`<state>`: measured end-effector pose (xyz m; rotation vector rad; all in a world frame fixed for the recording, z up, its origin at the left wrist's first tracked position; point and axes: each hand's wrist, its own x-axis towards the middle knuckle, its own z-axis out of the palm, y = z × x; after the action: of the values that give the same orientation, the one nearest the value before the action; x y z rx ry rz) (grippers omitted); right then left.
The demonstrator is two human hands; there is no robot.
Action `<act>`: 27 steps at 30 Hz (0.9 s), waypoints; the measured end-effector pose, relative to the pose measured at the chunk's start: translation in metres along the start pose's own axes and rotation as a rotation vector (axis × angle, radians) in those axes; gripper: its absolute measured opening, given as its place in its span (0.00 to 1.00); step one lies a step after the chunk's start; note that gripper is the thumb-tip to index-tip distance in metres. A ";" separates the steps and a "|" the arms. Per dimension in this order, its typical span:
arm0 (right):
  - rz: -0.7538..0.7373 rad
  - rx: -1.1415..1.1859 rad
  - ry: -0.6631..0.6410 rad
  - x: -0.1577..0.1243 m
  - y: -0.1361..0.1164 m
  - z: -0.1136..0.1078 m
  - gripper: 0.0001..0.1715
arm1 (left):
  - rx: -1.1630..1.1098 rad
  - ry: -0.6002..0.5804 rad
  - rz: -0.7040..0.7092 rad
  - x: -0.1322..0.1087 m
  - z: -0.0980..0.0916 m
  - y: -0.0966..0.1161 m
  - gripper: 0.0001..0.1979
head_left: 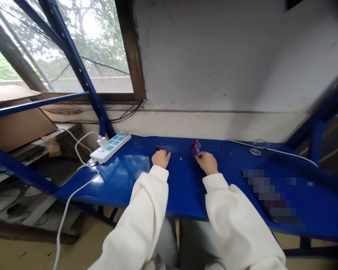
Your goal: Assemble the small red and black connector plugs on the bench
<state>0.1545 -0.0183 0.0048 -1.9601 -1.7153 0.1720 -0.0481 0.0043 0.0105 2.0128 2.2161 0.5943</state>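
Observation:
My left hand (pixel 161 159) rests on the blue table (pixel 186 187), back up, fingers curled down and thumb to the right. Just beyond its knuckles show a small black piece (pixel 157 147) and a small red piece (pixel 162 148); whether the fingers hold either is hidden. My right hand (pixel 208 162) is closed in a pinch, and what lies between its fingertips is too small to name. Directly past those fingertips stand red pieces (pixel 193 146) and clear, tube-like pieces (pixel 197 145). Between my hands lies a tiny copper-coloured piece (pixel 180 158).
Several tiny dark parts (pixel 215 149) lie right of the clear pieces. A white power strip (pixel 112 147) with a plugged-in adapter (pixel 102 142) sits at the left. Round clear containers (pixel 255 151) stand back right, near a pixelated flat object (pixel 270 198). A wall closes the back.

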 end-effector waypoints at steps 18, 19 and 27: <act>0.042 -0.118 0.155 0.015 0.014 0.021 0.14 | 0.036 -0.007 0.609 0.001 0.035 0.079 0.21; 0.045 -0.118 0.152 0.016 0.014 0.021 0.15 | 0.023 0.009 0.609 0.002 0.035 0.080 0.19; 0.068 -0.096 0.150 0.020 0.014 0.024 0.15 | -0.319 0.091 0.446 0.000 0.013 0.075 0.08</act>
<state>0.1599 0.0069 -0.0176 -2.0463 -1.5887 -0.0336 0.0271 0.0113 0.0239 2.3372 1.5751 1.0243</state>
